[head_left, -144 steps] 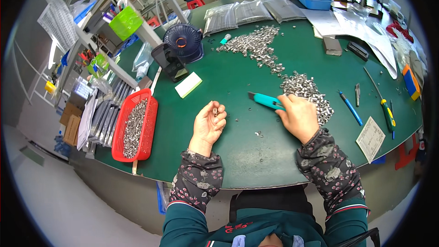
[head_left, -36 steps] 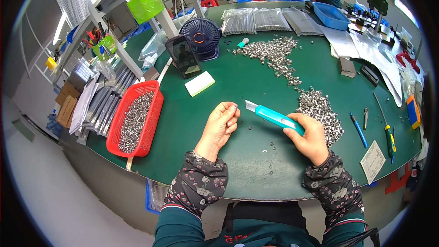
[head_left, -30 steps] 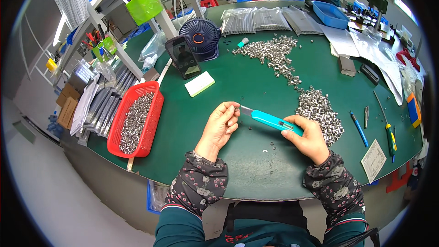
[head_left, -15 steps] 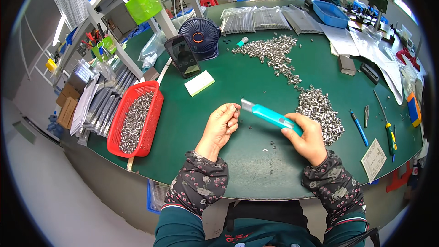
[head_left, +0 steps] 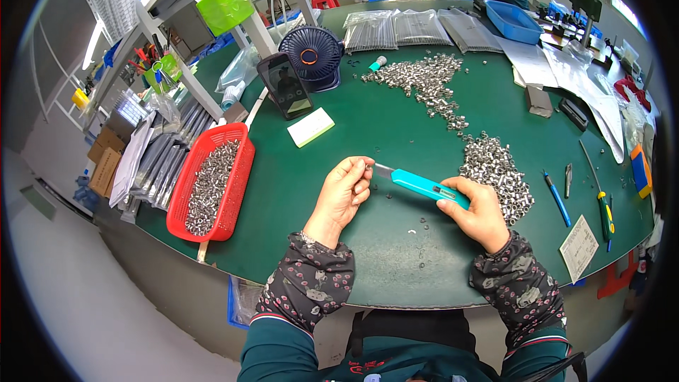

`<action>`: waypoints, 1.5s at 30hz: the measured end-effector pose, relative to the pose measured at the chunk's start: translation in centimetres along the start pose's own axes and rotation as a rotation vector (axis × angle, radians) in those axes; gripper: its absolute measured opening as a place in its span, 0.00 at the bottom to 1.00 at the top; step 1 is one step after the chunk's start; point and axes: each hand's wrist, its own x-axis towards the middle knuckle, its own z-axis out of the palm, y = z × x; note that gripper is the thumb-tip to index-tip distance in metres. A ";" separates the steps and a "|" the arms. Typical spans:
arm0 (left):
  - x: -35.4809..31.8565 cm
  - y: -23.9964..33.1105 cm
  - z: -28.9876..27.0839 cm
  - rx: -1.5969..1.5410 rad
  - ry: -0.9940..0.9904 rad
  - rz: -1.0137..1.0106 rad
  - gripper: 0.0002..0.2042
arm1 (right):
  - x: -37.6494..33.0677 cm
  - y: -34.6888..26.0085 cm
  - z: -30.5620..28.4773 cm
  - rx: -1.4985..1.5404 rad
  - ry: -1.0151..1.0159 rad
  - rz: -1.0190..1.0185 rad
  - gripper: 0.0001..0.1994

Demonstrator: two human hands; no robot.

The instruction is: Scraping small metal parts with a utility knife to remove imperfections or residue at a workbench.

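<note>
My left hand [head_left: 341, 201] is closed in a pinch over the green table [head_left: 339, 255], a small metal sleeve [head_left: 368, 167] between thumb and forefinger. Fingertips partly cover that piece. In my right hand [head_left: 483, 213] is a teal utility knife [head_left: 423, 185], its blade pointing left. The blade's tip is at the sleeve; whether they touch, I cannot tell. Just beyond my right hand lies a pile of short metal sleeves [head_left: 495, 173]. Dark little scraps [head_left: 422, 227] are scattered on the table between my forearms.
At left stands a red basket [head_left: 247, 163] of metal pieces. Behind are a phone [head_left: 284, 85], a fan [head_left: 311, 56] and another heap of sleeves [head_left: 424, 78]. A blue pen-like tool [head_left: 557, 199], a screwdriver [head_left: 605, 216] and a card [head_left: 578, 247] lie at right. Two people sit far back.
The knife has rolled in my right hand, so its blade shows narrower and sits slightly lower, close to the pinched sleeve. My left hand has barely moved.
</note>
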 end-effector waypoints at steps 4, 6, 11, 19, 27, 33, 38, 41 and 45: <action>0.0 0.0 0.2 0.031 0.000 0.012 0.07 | 0.1 -0.1 0.0 0.003 -0.042 -0.006 0.14; -0.1 0.0 0.4 0.053 0.008 0.015 0.06 | 0.1 0.1 0.0 0.018 -0.057 0.022 0.14; -0.1 -0.1 0.4 0.141 -0.001 0.020 0.07 | 0.1 0.4 0.0 0.018 -0.084 0.045 0.14; -0.1 -0.1 0.0 0.046 0.030 -0.009 0.07 | -0.2 -0.3 0.5 -0.235 0.310 -0.332 0.12; -0.1 0.1 0.1 -0.010 0.062 -0.010 0.07 | 0.1 -0.1 0.1 -0.360 0.333 -0.272 0.12; -0.1 0.1 0.2 -0.012 0.044 -0.001 0.07 | 0.0 0.4 0.1 -0.309 0.231 -0.188 0.13; 0.0 0.0 0.0 0.023 0.030 0.006 0.07 | 0.0 -0.2 -0.1 -0.027 -0.026 0.004 0.13; -0.1 0.0 0.3 0.071 0.010 0.007 0.07 | 0.0 -0.3 -0.3 0.011 -0.067 0.031 0.13; -0.1 -0.1 0.3 0.140 -0.002 -0.008 0.07 | 0.0 0.0 0.0 -0.115 0.024 -0.083 0.13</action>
